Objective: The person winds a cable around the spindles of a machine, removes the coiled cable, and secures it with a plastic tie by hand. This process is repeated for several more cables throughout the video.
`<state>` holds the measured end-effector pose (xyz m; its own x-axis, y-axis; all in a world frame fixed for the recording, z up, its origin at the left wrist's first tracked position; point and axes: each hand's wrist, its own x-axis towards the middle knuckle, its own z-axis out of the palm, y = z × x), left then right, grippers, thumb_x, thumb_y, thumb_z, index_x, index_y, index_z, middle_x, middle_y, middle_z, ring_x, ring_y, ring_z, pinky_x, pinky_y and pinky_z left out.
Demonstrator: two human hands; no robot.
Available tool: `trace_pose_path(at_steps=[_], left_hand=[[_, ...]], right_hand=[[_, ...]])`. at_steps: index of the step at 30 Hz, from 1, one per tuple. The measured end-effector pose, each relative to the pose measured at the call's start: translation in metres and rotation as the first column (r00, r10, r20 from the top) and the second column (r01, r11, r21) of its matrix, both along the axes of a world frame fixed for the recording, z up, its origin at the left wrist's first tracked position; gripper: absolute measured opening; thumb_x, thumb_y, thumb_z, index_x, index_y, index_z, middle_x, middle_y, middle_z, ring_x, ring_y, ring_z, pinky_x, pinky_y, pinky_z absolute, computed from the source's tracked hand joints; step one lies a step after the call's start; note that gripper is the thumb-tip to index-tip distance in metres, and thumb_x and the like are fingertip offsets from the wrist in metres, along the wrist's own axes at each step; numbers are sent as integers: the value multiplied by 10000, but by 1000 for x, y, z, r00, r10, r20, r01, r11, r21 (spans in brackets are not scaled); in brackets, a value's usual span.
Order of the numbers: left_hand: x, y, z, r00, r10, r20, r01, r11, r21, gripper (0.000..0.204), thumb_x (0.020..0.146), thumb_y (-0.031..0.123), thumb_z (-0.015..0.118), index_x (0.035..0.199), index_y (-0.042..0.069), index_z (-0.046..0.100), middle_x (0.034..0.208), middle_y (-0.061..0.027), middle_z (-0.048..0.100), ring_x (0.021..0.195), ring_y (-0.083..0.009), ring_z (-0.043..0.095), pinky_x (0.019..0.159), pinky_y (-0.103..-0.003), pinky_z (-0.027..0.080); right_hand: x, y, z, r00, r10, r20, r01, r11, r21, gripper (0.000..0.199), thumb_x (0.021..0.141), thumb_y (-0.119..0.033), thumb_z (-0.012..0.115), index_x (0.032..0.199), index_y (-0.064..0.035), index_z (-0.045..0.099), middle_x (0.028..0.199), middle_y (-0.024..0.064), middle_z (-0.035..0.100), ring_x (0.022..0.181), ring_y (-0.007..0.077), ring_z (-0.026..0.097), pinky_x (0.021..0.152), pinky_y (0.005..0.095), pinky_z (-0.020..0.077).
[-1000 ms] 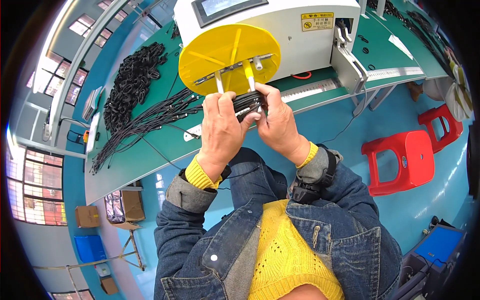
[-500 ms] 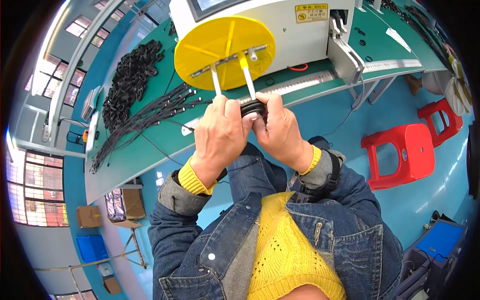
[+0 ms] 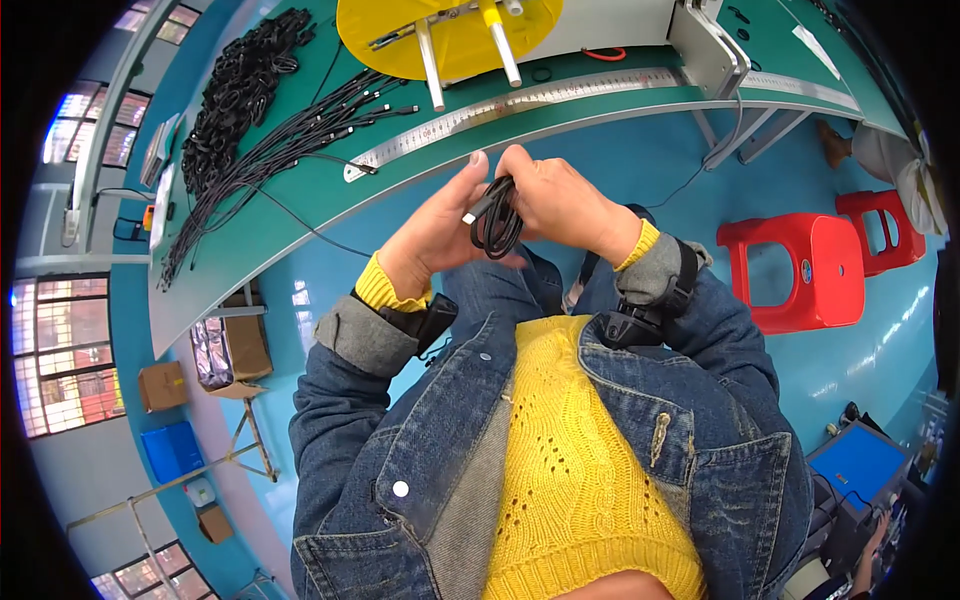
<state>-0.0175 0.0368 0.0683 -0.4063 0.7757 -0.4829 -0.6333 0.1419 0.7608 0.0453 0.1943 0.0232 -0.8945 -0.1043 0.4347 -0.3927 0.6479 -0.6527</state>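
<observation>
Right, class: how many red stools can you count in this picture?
2: the nearer red stool stands toward the picture's right; the farther red stool is just behind it, closer to the edge. Others may be hidden.

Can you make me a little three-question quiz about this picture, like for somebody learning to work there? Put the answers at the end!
1. True or false: the two long pegs on the yellow disc have no cable wound on them.
2. Which hand has its fingers closed on the black cable coil?
3. How many red stools stand off to the right?

Key:
1. True.
2. The right hand.
3. Two.
</observation>
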Motion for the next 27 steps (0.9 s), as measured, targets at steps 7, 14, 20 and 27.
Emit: trace_pose_path(at_steps=[7,14,20,27], left_hand=[[-11,-4,-14,878,-470,-93,455,879,-145,486,901,464,426,1081,24,526,941,-148,621,728,-173,636,511,-283,525],[-13,-5,-36,938,-328,108,327,945,30,448,919,436,401,1122,47,491,824,-129,621,657,-181,628,474,-257,510],[-9,-3,-34,984,-168,-58,159,978,-133,471,941,438,334,1189,58,461,907,-123,599,723,-171,602,585,-277,517],[-12,-11,-42,620,317,-718,-370,925,88,410,954,312,389,1244,23,408,953,-110,600,815,-171,613,692,-286,513]], right_hand=[[3,-1,-9,996,44,76,-52,994,98,218,744,-84,553,864,27,409,629,203,581,641,390,583,562,460,455],[2,4,-16,990,-15,137,-4,990,143,202,769,-119,535,891,10,438,666,201,598,644,384,585,549,450,453],[3,14,-34,973,31,227,43,948,-314,206,839,-183,510,937,-6,471,609,150,571,519,268,573,469,376,434],[14,17,-104,323,689,649,689,299,-660,256,897,-305,464,951,-57,498,526,-13,410,353,75,320,321,232,221]])
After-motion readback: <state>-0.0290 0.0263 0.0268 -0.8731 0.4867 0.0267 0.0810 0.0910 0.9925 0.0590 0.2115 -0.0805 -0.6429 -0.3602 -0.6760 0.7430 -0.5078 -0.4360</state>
